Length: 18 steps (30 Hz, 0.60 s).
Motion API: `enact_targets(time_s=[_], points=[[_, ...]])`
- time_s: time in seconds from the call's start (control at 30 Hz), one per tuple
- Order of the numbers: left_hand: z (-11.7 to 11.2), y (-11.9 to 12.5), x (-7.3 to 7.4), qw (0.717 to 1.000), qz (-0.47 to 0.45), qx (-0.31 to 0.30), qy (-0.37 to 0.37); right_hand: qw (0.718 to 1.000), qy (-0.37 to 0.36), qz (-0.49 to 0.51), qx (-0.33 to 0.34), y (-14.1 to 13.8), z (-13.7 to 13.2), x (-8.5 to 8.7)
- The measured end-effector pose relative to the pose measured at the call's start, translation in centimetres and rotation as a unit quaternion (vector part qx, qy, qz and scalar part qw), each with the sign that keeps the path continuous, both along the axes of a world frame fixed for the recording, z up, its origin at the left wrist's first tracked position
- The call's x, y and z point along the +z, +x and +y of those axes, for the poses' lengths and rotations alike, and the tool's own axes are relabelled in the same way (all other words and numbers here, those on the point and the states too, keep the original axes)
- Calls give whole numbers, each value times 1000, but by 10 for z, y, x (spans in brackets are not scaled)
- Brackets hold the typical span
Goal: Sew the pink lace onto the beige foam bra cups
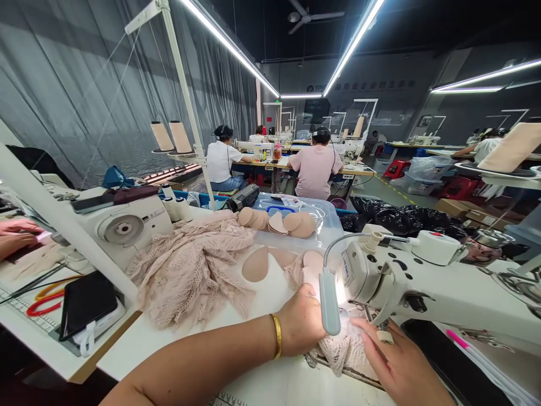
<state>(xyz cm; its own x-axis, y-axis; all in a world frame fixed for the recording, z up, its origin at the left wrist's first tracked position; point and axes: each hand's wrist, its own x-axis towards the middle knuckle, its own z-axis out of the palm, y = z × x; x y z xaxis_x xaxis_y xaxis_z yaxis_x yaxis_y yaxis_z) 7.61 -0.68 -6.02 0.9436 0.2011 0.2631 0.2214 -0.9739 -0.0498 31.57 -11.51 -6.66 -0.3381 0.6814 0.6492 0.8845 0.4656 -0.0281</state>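
My left hand (301, 322), with a gold bangle on the wrist, rests closed on the pink lace piece (344, 351) at the needle area of the white sewing machine (406, 282). My right hand (395, 363) lies on the same lace from the right, fingers pressed flat onto it. The machine's small lamp (328, 301) hangs between the hands and hides the needle. Beige bra cups (255, 265) lie on the table just beyond my left hand.
A heap of pink lace fabric (190, 270) covers the table's left middle. A clear bin (296, 225) holds more cups. Another sewing machine (122, 223), a black phone (87, 304) and a co-worker's hands (14, 237) are at left. Two people (315, 163) sew at far tables.
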Motion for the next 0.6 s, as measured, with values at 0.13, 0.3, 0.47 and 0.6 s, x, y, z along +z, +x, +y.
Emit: enact_targets(time_s=[0.13,0.3,0.47,0.6], points=[[-2,4,2,1000,-1,12,-1,999,-16,41,-28,-4,1,1],[-8,3,14,1000,1,7,-24,999,-23,25,-22,-2,1,-3],[-9,-7,27,998,20,-11,-64,999,-4,32,-7,-3,-4,-4],[-10,-8,33,995,36,20,-94,998,-20,-9,50,-15,-8,7]])
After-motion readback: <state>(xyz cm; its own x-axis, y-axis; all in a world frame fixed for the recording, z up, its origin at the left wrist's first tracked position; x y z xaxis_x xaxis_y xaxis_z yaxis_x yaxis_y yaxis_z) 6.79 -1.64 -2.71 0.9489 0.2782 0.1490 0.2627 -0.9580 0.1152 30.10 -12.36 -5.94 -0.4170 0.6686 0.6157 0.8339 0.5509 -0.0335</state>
